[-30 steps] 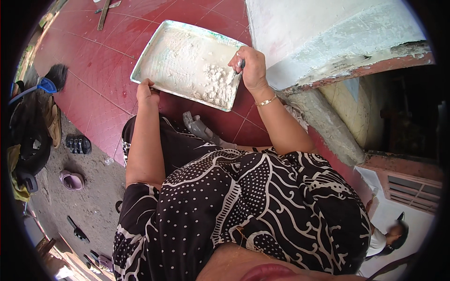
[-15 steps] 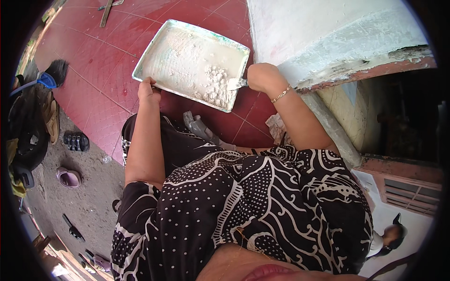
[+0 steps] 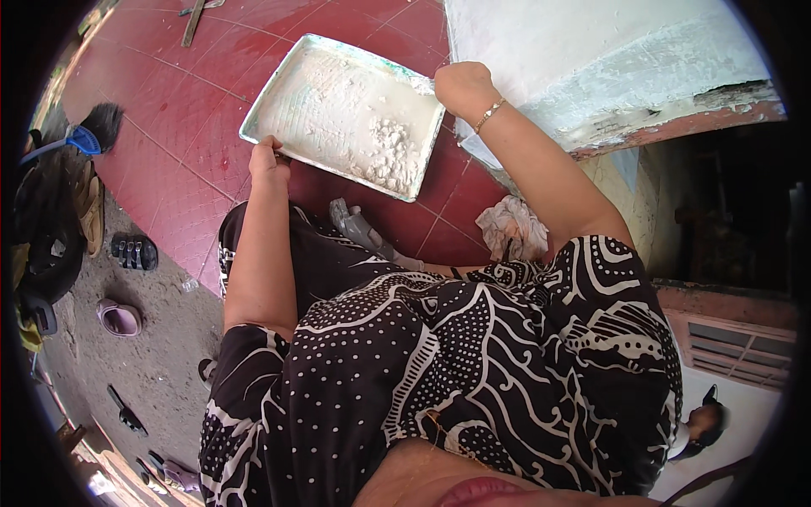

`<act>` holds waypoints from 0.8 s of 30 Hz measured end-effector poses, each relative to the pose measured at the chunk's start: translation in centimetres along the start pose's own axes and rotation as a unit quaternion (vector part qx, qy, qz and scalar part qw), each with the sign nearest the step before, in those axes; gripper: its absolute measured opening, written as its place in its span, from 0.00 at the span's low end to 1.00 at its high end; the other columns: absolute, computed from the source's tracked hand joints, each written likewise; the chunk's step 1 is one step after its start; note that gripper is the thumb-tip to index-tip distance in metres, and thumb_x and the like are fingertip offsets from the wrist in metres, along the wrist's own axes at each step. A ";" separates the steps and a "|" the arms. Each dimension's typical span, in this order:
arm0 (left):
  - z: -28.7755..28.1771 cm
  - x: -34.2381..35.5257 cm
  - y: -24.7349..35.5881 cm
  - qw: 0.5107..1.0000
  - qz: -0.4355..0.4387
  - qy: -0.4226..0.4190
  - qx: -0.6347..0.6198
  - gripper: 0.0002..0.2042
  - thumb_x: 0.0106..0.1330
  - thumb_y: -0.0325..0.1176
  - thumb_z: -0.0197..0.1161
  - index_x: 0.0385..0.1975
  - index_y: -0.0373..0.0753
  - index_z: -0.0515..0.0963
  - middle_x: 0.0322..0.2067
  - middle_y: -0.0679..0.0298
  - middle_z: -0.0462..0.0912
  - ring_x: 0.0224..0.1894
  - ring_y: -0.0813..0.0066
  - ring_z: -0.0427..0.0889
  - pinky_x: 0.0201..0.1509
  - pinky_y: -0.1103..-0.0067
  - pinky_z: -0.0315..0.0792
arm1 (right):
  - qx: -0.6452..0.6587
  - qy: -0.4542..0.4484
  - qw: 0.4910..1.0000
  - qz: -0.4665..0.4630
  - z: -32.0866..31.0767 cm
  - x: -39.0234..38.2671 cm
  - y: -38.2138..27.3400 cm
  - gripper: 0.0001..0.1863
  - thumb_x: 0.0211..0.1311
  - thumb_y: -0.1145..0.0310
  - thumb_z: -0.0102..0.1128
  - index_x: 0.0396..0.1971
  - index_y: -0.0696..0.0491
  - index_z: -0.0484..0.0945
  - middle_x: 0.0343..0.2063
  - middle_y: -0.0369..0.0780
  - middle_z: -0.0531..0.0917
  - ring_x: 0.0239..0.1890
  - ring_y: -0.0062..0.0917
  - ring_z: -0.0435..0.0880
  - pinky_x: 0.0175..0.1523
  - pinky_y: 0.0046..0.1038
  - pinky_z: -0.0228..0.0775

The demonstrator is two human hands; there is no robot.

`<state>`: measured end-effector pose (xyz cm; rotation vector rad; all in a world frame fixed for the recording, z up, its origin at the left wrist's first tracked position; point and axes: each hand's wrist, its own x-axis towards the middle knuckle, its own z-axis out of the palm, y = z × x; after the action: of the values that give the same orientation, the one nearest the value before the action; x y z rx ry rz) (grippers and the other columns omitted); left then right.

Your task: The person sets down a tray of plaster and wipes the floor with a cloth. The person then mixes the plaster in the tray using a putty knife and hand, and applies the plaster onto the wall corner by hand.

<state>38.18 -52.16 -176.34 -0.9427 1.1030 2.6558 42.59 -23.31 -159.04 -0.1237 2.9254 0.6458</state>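
A shallow white paint tray sits tilted in front of me, smeared with wet off-white filler and greenish marks on its rim. Thick lumps of white paste gather at its near right side. My left hand is closed on the tray's near left edge, thumb on top. At the far right corner, my right hand grips what looks like a putty knife. Its paste-coated blade lies at the tray's inner rim, and my fist hides the handle.
Red tiles lie beneath the tray. A white plastered ledge rises at right. Crumpled paper rests near my right elbow. A blue brush, sandals and clogs are at left. A person appears at lower right.
My right hand has moved up and away from the lumps to the tray's far right corner, taking the putty knife along. My left hand and the tray stay nearly still.
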 end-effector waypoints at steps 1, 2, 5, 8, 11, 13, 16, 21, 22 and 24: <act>0.2 -0.1 -0.1 1.000 0.000 -0.001 0.000 0.08 0.42 0.17 0.50 0.25 0.31 0.66 0.23 0.60 0.64 0.25 0.65 0.68 0.32 0.70 0.69 | 0.001 0.001 1.000 0.016 1.1 0.6 0.2 0.10 0.48 0.72 0.49 0.23 0.53 0.82 0.23 0.41 0.82 0.28 0.29 0.82 0.27 0.30 0.72; 0.5 -0.5 -0.3 1.000 0.000 -0.004 0.005 0.08 0.42 0.17 0.50 0.25 0.31 0.66 0.23 0.60 0.64 0.25 0.65 0.68 0.32 0.70 0.69 | 0.001 0.002 1.000 0.015 2.2 1.1 0.2 0.10 0.48 0.72 0.49 0.23 0.53 0.82 0.23 0.41 0.82 0.28 0.29 0.82 0.27 0.30 0.72; 0.9 -0.8 -0.4 1.000 -0.002 -0.003 0.003 0.07 0.42 0.18 0.51 0.23 0.32 0.66 0.23 0.60 0.64 0.25 0.66 0.67 0.32 0.70 0.68 | 0.006 -0.008 0.999 0.050 4.8 1.6 0.4 0.11 0.50 0.71 0.48 0.26 0.52 0.82 0.26 0.41 0.82 0.30 0.29 0.82 0.29 0.31 0.73; 0.6 -0.6 -0.2 1.000 -0.009 0.000 -0.003 0.06 0.42 0.18 0.51 0.22 0.32 0.66 0.23 0.60 0.64 0.25 0.66 0.67 0.33 0.71 0.68 | 0.029 -0.025 0.998 0.054 6.2 1.4 0.0 0.12 0.51 0.71 0.47 0.28 0.52 0.81 0.27 0.43 0.82 0.31 0.31 0.82 0.33 0.31 0.73; 0.5 -0.5 -0.1 1.000 -0.004 0.005 0.005 0.06 0.42 0.17 0.50 0.22 0.32 0.66 0.23 0.60 0.64 0.26 0.66 0.67 0.33 0.71 0.68 | 0.119 -0.019 0.990 0.071 7.4 0.7 -0.8 0.12 0.50 0.72 0.46 0.29 0.55 0.80 0.30 0.46 0.81 0.34 0.36 0.81 0.38 0.35 0.72; 0.5 -0.5 -0.2 1.000 0.005 0.011 0.011 0.06 0.42 0.17 0.50 0.22 0.32 0.66 0.23 0.60 0.64 0.27 0.66 0.68 0.33 0.71 0.68 | 0.151 -0.016 0.983 0.101 7.9 0.2 -1.6 0.13 0.51 0.70 0.44 0.29 0.54 0.80 0.31 0.46 0.81 0.35 0.35 0.81 0.39 0.34 0.72; 0.7 0.0 -0.6 1.000 -0.010 0.009 -0.012 0.06 0.42 0.17 0.50 0.21 0.32 0.66 0.24 0.60 0.65 0.28 0.66 0.68 0.34 0.71 0.68 | 0.202 -0.040 0.971 0.122 8.3 -0.8 -2.4 0.13 0.51 0.70 0.44 0.28 0.56 0.80 0.31 0.48 0.81 0.35 0.37 0.81 0.40 0.35 0.71; -0.8 1.5 -0.9 1.000 0.003 -0.005 -0.012 0.05 0.43 0.17 0.49 0.21 0.31 0.66 0.25 0.59 0.65 0.29 0.64 0.69 0.36 0.69 0.69 | 0.244 -0.084 0.959 0.117 7.1 -4.2 -5.8 0.13 0.51 0.72 0.43 0.30 0.59 0.78 0.33 0.51 0.79 0.38 0.41 0.79 0.42 0.38 0.70; -0.7 1.5 -0.9 1.000 0.002 -0.006 -0.012 0.05 0.43 0.17 0.49 0.21 0.31 0.66 0.25 0.59 0.65 0.29 0.64 0.69 0.36 0.69 0.69 | 0.260 -0.074 0.955 0.121 7.3 -4.3 -6.0 0.13 0.51 0.72 0.43 0.29 0.60 0.78 0.33 0.52 0.79 0.38 0.42 0.79 0.42 0.38 0.70; -0.3 1.6 -0.9 1.000 -0.002 0.003 -0.020 0.04 0.44 0.17 0.49 0.20 0.32 0.65 0.25 0.58 0.65 0.29 0.63 0.69 0.36 0.68 0.69 | 0.262 -0.066 0.955 0.119 7.5 -4.9 -6.3 0.13 0.51 0.72 0.43 0.28 0.60 0.78 0.32 0.52 0.79 0.37 0.42 0.79 0.42 0.38 0.70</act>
<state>37.35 -51.92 -177.97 -0.9582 1.0519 2.6829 49.04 -25.57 -167.56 0.3206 2.8861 -0.1124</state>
